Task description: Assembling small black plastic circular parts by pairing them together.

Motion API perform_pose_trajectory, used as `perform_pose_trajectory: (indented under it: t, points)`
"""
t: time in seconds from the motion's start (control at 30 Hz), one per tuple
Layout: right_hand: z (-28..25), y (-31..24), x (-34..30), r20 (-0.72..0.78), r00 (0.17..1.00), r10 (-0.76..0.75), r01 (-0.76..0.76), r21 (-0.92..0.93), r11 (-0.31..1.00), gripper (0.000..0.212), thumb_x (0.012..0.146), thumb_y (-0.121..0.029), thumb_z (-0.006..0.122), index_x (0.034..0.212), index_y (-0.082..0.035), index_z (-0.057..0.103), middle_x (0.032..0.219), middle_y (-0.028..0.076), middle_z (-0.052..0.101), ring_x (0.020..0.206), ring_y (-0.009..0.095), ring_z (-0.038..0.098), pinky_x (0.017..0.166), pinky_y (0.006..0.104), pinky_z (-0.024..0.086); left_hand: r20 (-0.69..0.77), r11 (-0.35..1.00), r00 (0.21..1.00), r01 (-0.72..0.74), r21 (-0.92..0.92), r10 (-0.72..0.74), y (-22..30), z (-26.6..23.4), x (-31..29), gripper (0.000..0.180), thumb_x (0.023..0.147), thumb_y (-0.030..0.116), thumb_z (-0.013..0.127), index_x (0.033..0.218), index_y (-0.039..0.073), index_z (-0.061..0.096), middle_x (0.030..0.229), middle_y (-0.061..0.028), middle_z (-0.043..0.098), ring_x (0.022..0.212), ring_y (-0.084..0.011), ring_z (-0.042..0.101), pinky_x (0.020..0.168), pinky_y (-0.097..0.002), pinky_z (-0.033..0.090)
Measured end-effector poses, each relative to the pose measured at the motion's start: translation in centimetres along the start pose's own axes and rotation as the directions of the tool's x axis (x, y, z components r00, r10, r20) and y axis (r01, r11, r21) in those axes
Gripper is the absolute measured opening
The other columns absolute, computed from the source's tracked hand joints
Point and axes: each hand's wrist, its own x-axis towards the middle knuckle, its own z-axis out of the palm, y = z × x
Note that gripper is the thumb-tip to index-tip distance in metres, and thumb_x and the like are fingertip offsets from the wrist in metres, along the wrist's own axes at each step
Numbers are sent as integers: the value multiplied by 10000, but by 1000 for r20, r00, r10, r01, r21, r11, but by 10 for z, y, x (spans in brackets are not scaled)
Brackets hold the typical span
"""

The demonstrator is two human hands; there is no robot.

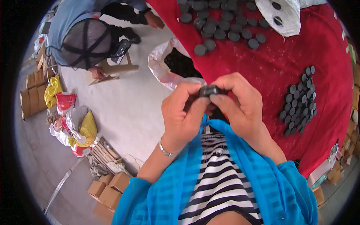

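Observation:
Between my two hands, in front of my chest, I hold a small round black cap (209, 91). My left hand (183, 108) pinches its left side between thumb and fingers. On the other side, the thumb and fingers of my right hand (240, 101) close on the same piece. Just beyond my left hand stands an open white sack (158, 66) with dark pieces inside. To the right, on a red cloth (258, 75), lies a cluster of similar black discs (299, 101). More loose black discs (219, 34) are spread over the cloth's far end.
A white bag (287, 22) lies tipped at the far right with discs at its mouth. At the far left a person in a cap (86, 43) bends beside a beige stool (120, 68). Bags (87, 129) and cardboard boxes (108, 189) stand along the left.

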Motion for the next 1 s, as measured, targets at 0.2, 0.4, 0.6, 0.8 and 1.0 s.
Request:
perform_pose_trajectory:
  t: [0.2, 0.4, 0.6, 0.8, 1.0]
  points:
    - [0, 33, -9, 167, 902, 397, -415, 585, 697, 219, 893, -73, 602, 1091, 19, 593, 1018, 50, 631, 917, 118, 597, 831, 265, 485, 106, 979, 974, 196, 47, -200, -7, -5, 3, 122, 856, 14, 621, 969, -2, 577, 800, -45, 630, 681, -73, 611, 595, -209, 496]
    - [-11, 27, -5, 265, 898, 351, -436, 636, 636, 287, 934, -130, 568, 1186, 3, 596, 1080, 61, 622, 968, 126, 586, 860, 271, 476, 149, 991, 984, 110, -76, -98, 6, -12, -5, 220, 844, -6, 641, 1057, 2, 583, 901, -52, 623, 787, -97, 625, 670, -221, 509]
    - [0, 10, -10, 221, 905, 363, -417, 626, 659, 307, 964, -160, 527, 1232, -21, 580, 1024, 29, 616, 878, 90, 556, 769, 237, 469, 135, 998, 989, 68, -6, -66, 16, -9, -6, 254, 844, -1, 650, 1088, -8, 581, 955, -69, 623, 794, -110, 640, 665, -231, 518]
    - [-5, -7, -12, 168, 913, 371, -388, 636, 667, 330, 984, -170, 499, 1283, -33, 526, 1038, 10, 606, 903, 68, 560, 772, 225, 475, 148, 984, 989, -57, 166, 32, 27, 1, -6, 297, 804, 17, 680, 1087, -16, 596, 934, -70, 614, 731, -120, 629, 639, -224, 506]
    - [-20, -20, -18, 217, 872, 439, -454, 695, 558, 324, 988, -194, 495, 1261, -22, 525, 958, 40, 598, 799, 108, 587, 681, 263, 507, 183, 893, 969, -227, 387, 167, 49, 21, -3, 326, 757, 34, 684, 1069, -21, 609, 914, -85, 611, 715, -137, 622, 625, -243, 502]
